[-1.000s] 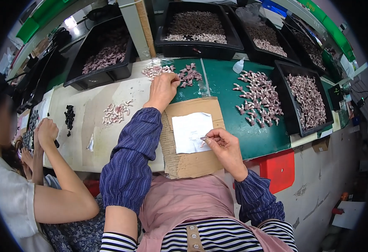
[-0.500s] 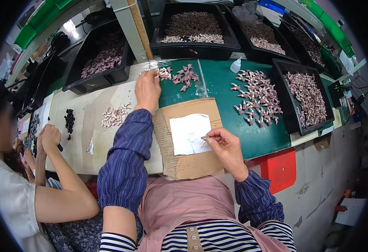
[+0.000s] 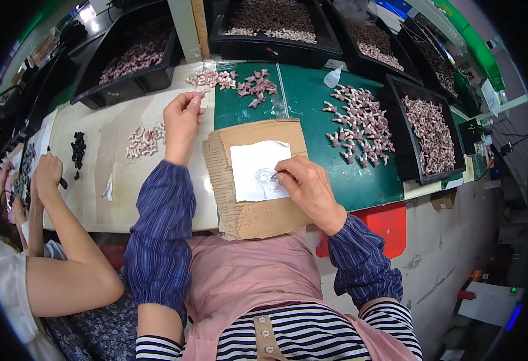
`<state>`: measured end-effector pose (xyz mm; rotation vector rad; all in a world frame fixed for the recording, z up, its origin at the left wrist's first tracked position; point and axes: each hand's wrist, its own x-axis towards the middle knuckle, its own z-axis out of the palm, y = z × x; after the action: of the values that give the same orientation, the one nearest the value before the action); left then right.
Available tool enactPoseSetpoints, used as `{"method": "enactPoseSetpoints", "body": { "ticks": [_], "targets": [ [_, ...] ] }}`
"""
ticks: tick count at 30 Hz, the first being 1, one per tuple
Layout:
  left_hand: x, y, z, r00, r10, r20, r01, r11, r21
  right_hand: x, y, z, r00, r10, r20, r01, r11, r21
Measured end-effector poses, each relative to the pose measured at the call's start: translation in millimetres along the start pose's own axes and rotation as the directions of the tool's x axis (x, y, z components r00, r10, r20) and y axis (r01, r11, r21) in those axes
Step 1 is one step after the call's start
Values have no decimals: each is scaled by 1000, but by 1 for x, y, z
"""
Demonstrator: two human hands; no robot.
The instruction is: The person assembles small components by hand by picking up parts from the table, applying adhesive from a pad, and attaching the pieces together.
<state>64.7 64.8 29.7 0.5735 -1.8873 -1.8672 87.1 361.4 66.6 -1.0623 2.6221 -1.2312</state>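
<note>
My left hand (image 3: 183, 114) reaches out over the pale table top, its fingers pinched on a small pink-and-white piece just below a little pile of such pieces (image 3: 214, 78). My right hand (image 3: 303, 183) rests on a white sheet (image 3: 253, 165) that lies on a brown cardboard pad (image 3: 258, 216). Its fingertips are pinched on a thin stick-like tool whose tip touches a clear blob on the sheet. Both forearms wear dark blue sleeves.
More pink pieces lie in heaps (image 3: 360, 123) on the green mat (image 3: 312, 102), with a small clear bottle (image 3: 332, 77) beside them. Black trays (image 3: 432, 129) of pieces ring the bench. At the left a co-worker's hand (image 3: 47, 171) works near dark parts (image 3: 78, 148).
My left hand has drawn back from the far pile toward me, fingers now pinched on a piece. My right hand has stayed on the white sheet.
</note>
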Motion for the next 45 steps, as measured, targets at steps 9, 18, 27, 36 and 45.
{"method": "enactPoseSetpoints", "body": {
  "ticks": [9, 18, 27, 36, 45],
  "targets": [
    [-141, 25, -20, 948, -215, 235, 311, 787, -533, 20, -2, 11, 989, -30, 142, 64, 969, -237],
    [-188, 8, -30, 939, -212, 272, 344, 591, -730, 26, -12, 12, 973, -28, 229, 107, 934, -340],
    [-199, 5, -20, 948, -187, 259, 315, 677, -665, 16, -39, 2, 992, 46, 117, -47, 999, 7],
    [-213, 5, -1, 983, 184, 26, -181, 979, -95, -10, -69, 3, 996, 54, 70, -73, 944, 322],
    [-214, 11, 1, 862, 497, 100, -507, 845, 169, -16, -67, 5, 996, 24, 90, -51, 951, 305]
  ]
}}
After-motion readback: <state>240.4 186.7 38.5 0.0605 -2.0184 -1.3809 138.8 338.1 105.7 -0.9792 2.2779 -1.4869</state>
